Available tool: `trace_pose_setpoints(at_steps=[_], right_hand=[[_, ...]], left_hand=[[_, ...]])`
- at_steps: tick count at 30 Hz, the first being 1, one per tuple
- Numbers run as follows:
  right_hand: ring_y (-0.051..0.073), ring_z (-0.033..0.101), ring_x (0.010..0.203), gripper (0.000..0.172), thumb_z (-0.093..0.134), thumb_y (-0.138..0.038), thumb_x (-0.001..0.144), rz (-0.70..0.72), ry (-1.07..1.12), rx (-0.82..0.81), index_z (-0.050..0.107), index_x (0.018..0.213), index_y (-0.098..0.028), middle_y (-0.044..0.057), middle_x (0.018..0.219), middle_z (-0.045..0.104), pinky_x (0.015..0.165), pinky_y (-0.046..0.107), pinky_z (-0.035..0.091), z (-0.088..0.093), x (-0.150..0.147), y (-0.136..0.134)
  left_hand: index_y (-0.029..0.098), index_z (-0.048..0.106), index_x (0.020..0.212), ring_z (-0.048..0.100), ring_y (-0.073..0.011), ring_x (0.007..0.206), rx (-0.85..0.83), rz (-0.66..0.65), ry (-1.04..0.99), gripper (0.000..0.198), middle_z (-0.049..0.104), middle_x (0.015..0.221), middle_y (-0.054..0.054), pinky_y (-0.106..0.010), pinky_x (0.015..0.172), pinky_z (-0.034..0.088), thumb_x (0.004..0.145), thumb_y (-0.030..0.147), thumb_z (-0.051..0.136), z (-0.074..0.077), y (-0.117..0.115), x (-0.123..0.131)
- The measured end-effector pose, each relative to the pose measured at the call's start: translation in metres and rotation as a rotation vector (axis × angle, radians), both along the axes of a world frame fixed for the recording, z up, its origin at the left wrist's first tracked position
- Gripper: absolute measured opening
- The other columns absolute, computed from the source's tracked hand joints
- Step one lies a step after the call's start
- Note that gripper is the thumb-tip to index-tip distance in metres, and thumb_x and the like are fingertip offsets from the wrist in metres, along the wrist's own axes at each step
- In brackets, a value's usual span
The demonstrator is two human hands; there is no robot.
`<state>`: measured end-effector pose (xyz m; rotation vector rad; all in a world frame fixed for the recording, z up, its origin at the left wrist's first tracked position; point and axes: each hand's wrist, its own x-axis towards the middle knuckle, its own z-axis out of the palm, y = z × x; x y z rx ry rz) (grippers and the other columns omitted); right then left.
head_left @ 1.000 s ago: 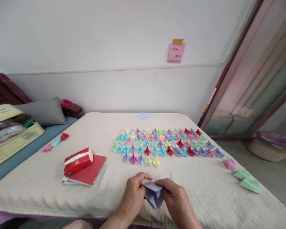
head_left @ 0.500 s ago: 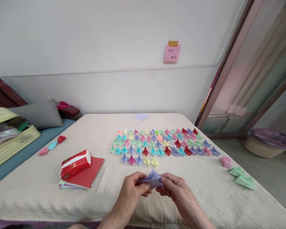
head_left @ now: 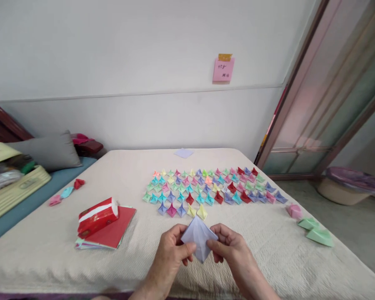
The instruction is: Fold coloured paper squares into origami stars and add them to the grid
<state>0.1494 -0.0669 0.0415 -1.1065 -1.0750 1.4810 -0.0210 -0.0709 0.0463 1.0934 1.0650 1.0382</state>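
Observation:
My left hand [head_left: 170, 253] and my right hand [head_left: 233, 248] pinch a folded lilac paper piece [head_left: 199, 237] between them, just above the near edge of the cream tablecloth [head_left: 137, 175]. The paper shows as a diamond shape with a centre crease. Thumbs and fingers of both hands are closed on its side corners. Beyond it lie rows of several small folded paper shapes [head_left: 206, 187] in many colours.
A red packet [head_left: 97, 216] rests on a stack of coloured paper sheets [head_left: 115, 231] at the left. Green folded pieces [head_left: 315, 231] and a pink one [head_left: 294, 211] lie at the right. A lilac sheet [head_left: 183, 153] sits at the far edge; a yellow box [head_left: 15, 187] is left of the table.
The lilac paper, pinched flat and edge-on half a second ago, now stands turned up as a diamond facing me. Both hands have kept their hold on it.

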Motion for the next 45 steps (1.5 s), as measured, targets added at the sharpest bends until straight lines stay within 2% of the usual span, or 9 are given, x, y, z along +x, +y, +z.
trace_pose_setpoints(at_steps=[3,6,12,20,27,32,37,40,45], right_hand=[[0.007,0.044,0.045,0.018,0.073,-0.024,0.069,-0.001,0.041,0.032,0.059,0.077,-0.016,-0.006,0.054,0.055,0.044,0.019,0.034,0.004,0.000,-0.002],[0.008,0.045,0.046,0.024,0.074,-0.025,0.069,-0.006,0.066,0.051,0.060,0.087,-0.017,-0.006,0.057,0.056,0.044,0.020,0.037,0.006,0.001,-0.004],[0.008,0.046,0.042,0.036,0.074,-0.025,0.070,-0.004,0.090,0.075,0.060,0.102,-0.018,-0.010,0.053,0.048,0.043,0.020,0.037,0.003,0.003,-0.003],[0.008,0.047,0.043,0.035,0.074,-0.023,0.069,-0.025,0.098,0.073,0.066,0.103,-0.019,-0.009,0.053,0.048,0.044,0.020,0.038,0.006,0.001,-0.004],[0.008,0.049,0.044,0.035,0.078,-0.024,0.068,-0.003,0.148,0.056,0.068,0.102,-0.021,-0.008,0.054,0.049,0.045,0.020,0.038,0.001,0.001,-0.004],[0.007,0.048,0.045,0.037,0.079,-0.026,0.068,0.010,0.158,0.057,0.068,0.103,-0.023,-0.008,0.055,0.051,0.045,0.019,0.038,-0.005,0.001,-0.004],[0.008,0.048,0.046,0.037,0.079,-0.027,0.069,0.020,0.144,0.058,0.068,0.103,-0.022,-0.007,0.056,0.052,0.045,0.020,0.039,-0.006,0.001,-0.003],[0.009,0.048,0.046,0.038,0.080,-0.027,0.066,-0.002,0.134,0.054,0.069,0.102,-0.021,-0.007,0.056,0.052,0.045,0.021,0.040,-0.003,0.000,-0.004],[0.011,0.050,0.049,0.033,0.078,-0.028,0.069,-0.056,0.052,0.160,0.071,0.100,-0.023,-0.004,0.059,0.057,0.046,0.023,0.043,0.000,0.000,-0.005]], left_hand=[[0.016,0.049,0.108,0.052,-0.0091,0.046,0.088,0.046,0.005,0.040,0.062,0.063,0.004,-0.019,0.045,0.039,0.072,0.022,0.066,0.000,-0.002,0.000],[0.021,0.043,0.107,0.055,-0.0088,0.049,0.168,0.044,0.025,0.038,0.064,0.068,0.005,-0.018,0.048,0.042,0.076,0.020,0.065,0.001,-0.005,-0.001],[0.022,0.044,0.098,0.055,-0.0086,0.054,0.203,-0.019,-0.018,0.030,0.063,0.071,0.005,-0.018,0.051,0.045,0.077,0.021,0.065,0.002,-0.008,-0.003],[0.022,0.047,0.098,0.051,-0.0097,0.060,0.247,-0.023,-0.098,0.033,0.062,0.077,0.004,-0.019,0.054,0.042,0.073,0.022,0.069,0.006,-0.012,0.000],[0.023,0.053,0.101,0.054,-0.0109,0.059,0.389,-0.064,0.274,0.035,0.062,0.072,0.004,-0.020,0.058,0.044,0.070,0.013,0.066,0.017,-0.022,-0.004],[0.027,0.050,0.114,0.059,-0.0155,0.063,0.537,-0.047,0.402,0.058,0.068,0.078,0.002,-0.025,0.061,0.048,0.062,0.015,0.074,0.003,-0.027,-0.008],[0.025,0.042,0.123,0.058,-0.0164,0.064,0.579,-0.083,0.382,0.066,0.069,0.090,-0.004,-0.027,0.060,0.048,0.067,0.036,0.075,-0.005,-0.027,-0.012],[0.024,0.044,0.124,0.055,-0.0148,0.058,0.608,-0.007,0.381,0.066,0.069,0.087,-0.004,-0.025,0.053,0.045,0.067,0.041,0.074,-0.001,-0.030,-0.010],[0.026,0.061,0.112,0.058,-0.0150,0.054,0.669,0.272,0.431,0.040,0.073,0.087,-0.006,-0.025,0.054,0.046,0.073,0.018,0.068,0.003,-0.034,0.000]])
